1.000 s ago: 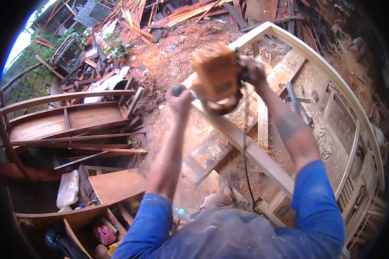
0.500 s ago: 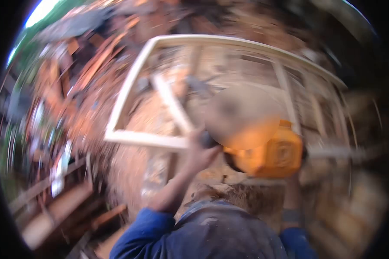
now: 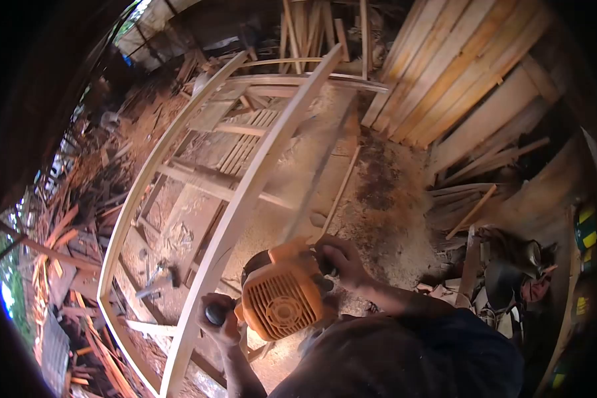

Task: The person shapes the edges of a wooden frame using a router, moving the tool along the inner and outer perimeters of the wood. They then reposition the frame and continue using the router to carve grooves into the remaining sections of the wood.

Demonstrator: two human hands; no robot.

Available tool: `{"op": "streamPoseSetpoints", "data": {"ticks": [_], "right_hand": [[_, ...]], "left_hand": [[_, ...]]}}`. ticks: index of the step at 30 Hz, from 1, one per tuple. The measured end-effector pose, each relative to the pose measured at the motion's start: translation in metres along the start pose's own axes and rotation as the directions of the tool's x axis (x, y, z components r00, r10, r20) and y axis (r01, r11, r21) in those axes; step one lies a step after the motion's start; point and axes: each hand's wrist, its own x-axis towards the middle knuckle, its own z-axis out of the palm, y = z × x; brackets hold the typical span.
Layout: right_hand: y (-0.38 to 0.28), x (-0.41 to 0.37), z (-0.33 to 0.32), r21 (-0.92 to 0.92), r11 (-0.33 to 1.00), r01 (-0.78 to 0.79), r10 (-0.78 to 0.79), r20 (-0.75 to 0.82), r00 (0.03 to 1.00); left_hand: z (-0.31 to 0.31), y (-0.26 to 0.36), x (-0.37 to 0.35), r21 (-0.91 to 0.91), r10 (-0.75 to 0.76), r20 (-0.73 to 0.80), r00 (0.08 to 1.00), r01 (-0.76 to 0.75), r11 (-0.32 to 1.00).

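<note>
An orange chainsaw (image 3: pixel 282 298) is in front of my body, its vented engine cover facing me. A long, narrow grey bar (image 3: pixel 315 179) stretches away from it over the sawdust. At the saw's left side, my left hand (image 3: pixel 227 330) is closed around a black rounded grip (image 3: pixel 215 314). My right hand (image 3: pixel 349 266) wraps the black handle on the other side, its palm partly hidden. Just left of the saw runs a pale beam (image 3: pixel 245 189) of a long wooden frame (image 3: pixel 139 192), close beside my left hand.
Inside the frame, a hammer-like tool (image 3: pixel 159 278) lies on the boards. Tall planks (image 3: pixel 458 66) lean at the back right. Scrap wood (image 3: pixel 66 245) is heaped on the left, with dark clutter (image 3: pixel 511 272) on the right. Sawdust covers the ground (image 3: pixel 391 192).
My view has turned and sharpened; the frame now runs away from me on the left. The saw has turned with its bar pointing away, and both hands stay on it.
</note>
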Motion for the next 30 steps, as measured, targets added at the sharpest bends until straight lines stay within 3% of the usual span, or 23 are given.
{"op": "streamPoseSetpoints", "data": {"ticks": [5,8,11,12,15,18,23,24,27,30], "right_hand": [[-0.011,0.018,-0.060,0.078,0.996,0.044,-0.044,-0.003,0.999],[-0.017,0.054,-0.090,0.056,0.992,0.110,-0.108,-0.036,0.994],[-0.025,0.105,-0.125,0.053,0.997,0.050,-0.047,-0.066,0.997],[-0.021,0.129,-0.134,-0.057,0.987,0.149,-0.154,-0.112,0.982],[-0.036,0.182,-0.174,-0.048,0.999,0.012,-0.016,-0.068,0.998],[-0.064,0.227,-0.192,0.088,0.993,-0.078,0.090,-0.135,0.987],[-0.070,0.296,-0.248,0.081,0.996,-0.025,0.037,-0.149,0.988],[-0.075,0.310,-0.263,0.063,0.998,-0.008,0.017,-0.140,0.990],[-0.080,0.356,-0.307,0.008,0.997,0.082,-0.079,-0.184,0.980],[-0.111,0.398,-0.366,0.041,0.998,-0.039,0.045,-0.162,0.986]], "left_hand": [[0.066,0.000,0.019,-0.034,0.007,0.009,1.000,-0.007,0.999],[0.106,-0.010,0.049,-0.084,-0.072,0.065,0.995,0.077,0.994],[0.157,-0.039,0.085,-0.091,-0.063,0.009,0.998,0.064,0.994],[0.174,-0.048,0.101,-0.035,-0.002,0.009,1.000,0.002,0.999],[0.232,-0.059,0.143,-0.156,-0.098,-0.065,0.993,0.087,0.984],[0.269,-0.066,0.194,-0.104,-0.115,0.024,0.993,0.117,0.988],[0.334,-0.073,0.256,-0.043,-0.051,0.130,0.990,0.057,0.997],[0.353,-0.078,0.262,-0.046,-0.070,0.061,0.996,0.073,0.996],[0.408,-0.097,0.286,-0.007,0.012,0.049,0.999,-0.012,1.000],[0.482,-0.096,0.311,0.017,0.029,0.011,1.000,-0.029,0.999]]}}
